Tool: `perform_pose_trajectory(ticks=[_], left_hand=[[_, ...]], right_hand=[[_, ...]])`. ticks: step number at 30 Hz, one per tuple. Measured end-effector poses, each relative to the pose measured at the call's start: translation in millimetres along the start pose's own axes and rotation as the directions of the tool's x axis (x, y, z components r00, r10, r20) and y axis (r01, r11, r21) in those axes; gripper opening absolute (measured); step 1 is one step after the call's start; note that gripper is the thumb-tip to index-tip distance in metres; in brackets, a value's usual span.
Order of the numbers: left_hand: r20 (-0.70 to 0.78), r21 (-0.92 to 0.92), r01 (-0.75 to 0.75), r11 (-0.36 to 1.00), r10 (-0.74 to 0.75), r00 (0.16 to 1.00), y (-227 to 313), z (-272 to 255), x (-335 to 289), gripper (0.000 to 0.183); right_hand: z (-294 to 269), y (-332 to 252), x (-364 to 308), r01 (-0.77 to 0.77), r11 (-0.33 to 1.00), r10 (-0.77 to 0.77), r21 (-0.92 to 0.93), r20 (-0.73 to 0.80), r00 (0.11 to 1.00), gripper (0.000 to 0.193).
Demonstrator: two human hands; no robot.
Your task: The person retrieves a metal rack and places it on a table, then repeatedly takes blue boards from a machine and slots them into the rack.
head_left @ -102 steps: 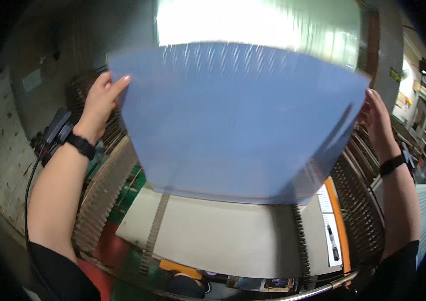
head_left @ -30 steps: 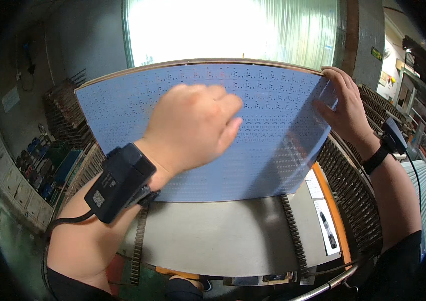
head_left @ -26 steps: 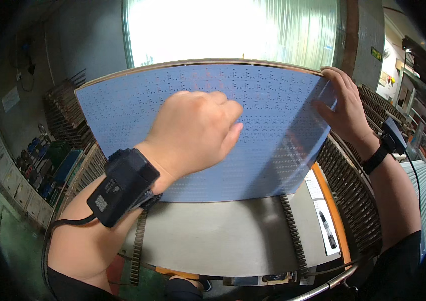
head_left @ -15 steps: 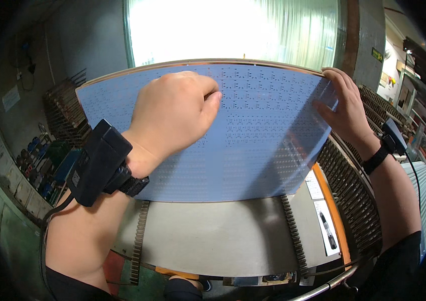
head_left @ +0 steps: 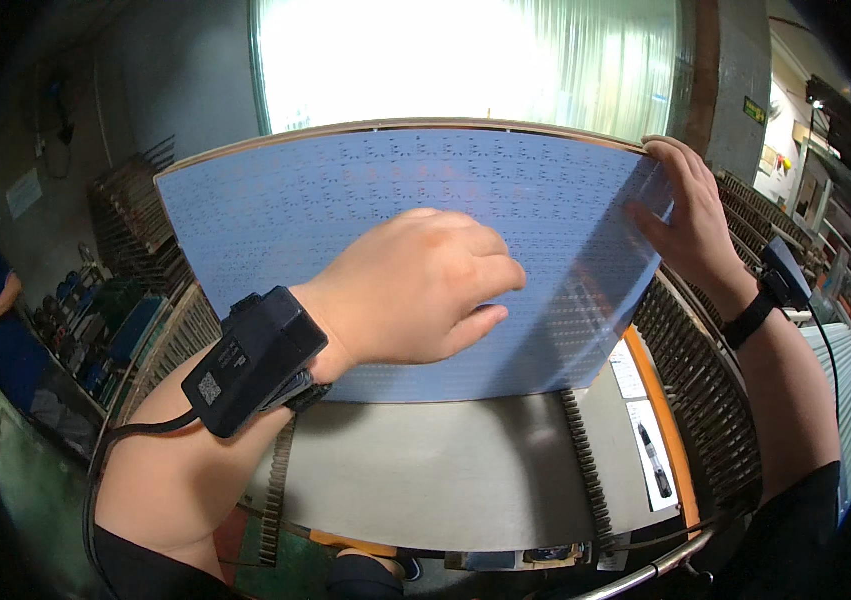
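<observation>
A large blue panel (head_left: 275,255) with rows of small dark marks and a pale thin rim stands tilted up before me, its lower edge on a grey tabletop (head_left: 425,470). At its upper right corner my right hand (head_left: 690,205) grips the edge, fingers over the rim and thumb on the front face. My left hand (head_left: 425,285) is over the middle of the panel, its fingers curled toward the surface. The fingertips are partly hidden, and I cannot make out anything in them. Both wrists carry black strapped devices.
Toothed metal strips (head_left: 585,450) run along the tabletop. A pen (head_left: 655,460) lies on white paper at right, beside an orange edge. Slatted racks (head_left: 700,380) stand on both sides. A person in dark blue (head_left: 0,310) is at far left. A bright window (head_left: 405,65) is behind.
My left hand has moved right and down across the panel, from its upper left to its middle. The right hand has stayed at the corner. A person has come into view at far left.
</observation>
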State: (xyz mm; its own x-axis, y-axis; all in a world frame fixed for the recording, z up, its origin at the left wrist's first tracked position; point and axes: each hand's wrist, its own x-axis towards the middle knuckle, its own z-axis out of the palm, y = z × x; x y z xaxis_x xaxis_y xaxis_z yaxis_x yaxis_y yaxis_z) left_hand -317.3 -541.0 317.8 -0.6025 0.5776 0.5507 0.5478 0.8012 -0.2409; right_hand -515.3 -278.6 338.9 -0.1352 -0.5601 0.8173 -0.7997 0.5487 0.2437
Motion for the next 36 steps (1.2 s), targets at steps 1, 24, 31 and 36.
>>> perform_pose_trajectory(ticks=[1,24,31,36], left_hand=[[0.002,0.013,-0.048,0.999,0.048,0.999,2.1,-1.6,2.7,0.018],[-0.022,0.018,-0.162,0.987,0.162,0.987,61.1,-51.4,12.3,0.010],[-0.039,-0.364,-0.245,0.898,0.248,0.968,191.8,-95.3,-75.4,0.021],[0.016,-0.710,0.073,0.701,-0.087,0.996,273.2,-82.9,-133.0,0.008]], right_hand=[[-0.6,0.6,-0.1,-0.002,1.000,0.002,0.010,0.008,1.000,0.059],[-29.2,-1.6,7.9,0.030,1.000,-0.029,-0.004,0.172,0.985,0.059],[-150.3,-74.2,-16.7,0.092,0.880,-0.160,0.467,0.107,0.981,0.031],[-218.3,-125.6,-174.5,0.094,0.047,-0.368,0.994,-0.070,0.927,0.028]])
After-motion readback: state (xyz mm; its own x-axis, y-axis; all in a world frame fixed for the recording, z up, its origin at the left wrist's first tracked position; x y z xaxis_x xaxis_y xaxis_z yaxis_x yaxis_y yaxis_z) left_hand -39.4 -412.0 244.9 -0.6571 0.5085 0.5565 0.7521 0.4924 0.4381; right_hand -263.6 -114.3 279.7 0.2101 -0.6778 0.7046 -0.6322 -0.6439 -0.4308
